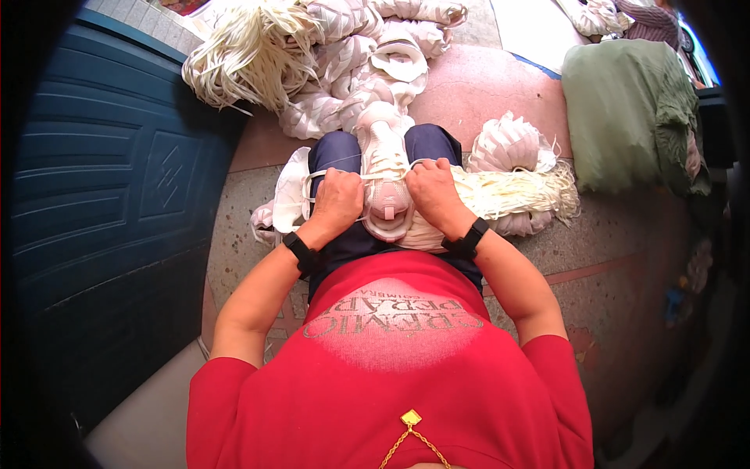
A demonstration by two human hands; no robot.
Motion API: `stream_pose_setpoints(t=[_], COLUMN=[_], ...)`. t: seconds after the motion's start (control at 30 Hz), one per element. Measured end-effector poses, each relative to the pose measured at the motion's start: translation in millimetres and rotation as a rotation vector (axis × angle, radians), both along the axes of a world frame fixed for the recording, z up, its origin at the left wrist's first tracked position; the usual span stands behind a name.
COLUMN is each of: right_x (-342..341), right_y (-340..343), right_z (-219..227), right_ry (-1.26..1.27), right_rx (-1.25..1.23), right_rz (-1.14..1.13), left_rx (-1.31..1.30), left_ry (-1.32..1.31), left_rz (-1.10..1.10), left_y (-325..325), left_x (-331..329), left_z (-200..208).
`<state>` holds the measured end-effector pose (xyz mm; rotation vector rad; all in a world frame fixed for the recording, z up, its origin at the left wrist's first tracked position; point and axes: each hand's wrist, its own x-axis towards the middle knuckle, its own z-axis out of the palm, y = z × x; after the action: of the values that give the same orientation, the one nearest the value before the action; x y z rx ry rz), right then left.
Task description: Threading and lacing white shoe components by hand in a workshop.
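Between my knees rests a pale pink and white sneaker, its toe away from me and its heel tab close to my lap. A cream shoelace runs across its opening. My left hand is closed on the lace at the shoe's left side. On the other side, my right hand grips the lace too, fingers curled near the collar. Beside my right knee lies a bundle of cream laces, below a wrapped bundle of pale pink pieces.
Ahead sits a heap of pale pink shoe uppers with a large hank of cream laces. A green sack stands at the right. The dark blue door borders my left. Another person's striped sleeve shows at the far right.
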<state>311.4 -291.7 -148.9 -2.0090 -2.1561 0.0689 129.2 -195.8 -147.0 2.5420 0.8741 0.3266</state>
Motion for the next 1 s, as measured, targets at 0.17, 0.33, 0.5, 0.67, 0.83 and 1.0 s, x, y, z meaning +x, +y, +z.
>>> stream_pose_setpoints(t=[0.17, 0.33, 0.5, 0.67, 0.83, 1.0], right_x=[1, -3, -10, -2, 2, 8], right_y=[-3, -8, -14, -17, -18, -16], right_z=[-3, 4, 12, -4, -12, -14], right_ry=[0.142, 0.112, 0.073, 0.068, 0.381, 0.455], right_rx=[0.064, 0.124, 0.108, -0.082, -0.049, -0.114], right_rz=[-0.070, -0.187, -0.199, -0.276, -0.283, -0.263], left_rx=[0.231, 0.217, 0.242, 0.015, -0.173, 0.040], left_ry=[0.161, -0.010, 0.051, -0.048, -0.118, -0.167], left_rz=[-0.159, -0.108, 0.078, 0.219, 0.199, -0.082], left_y=[2, 0, -28, -26, -16, -6], left_x=[12, 11, 6, -3, 0, 36], left_z=[12, 12, 21, 3, 4, 24])
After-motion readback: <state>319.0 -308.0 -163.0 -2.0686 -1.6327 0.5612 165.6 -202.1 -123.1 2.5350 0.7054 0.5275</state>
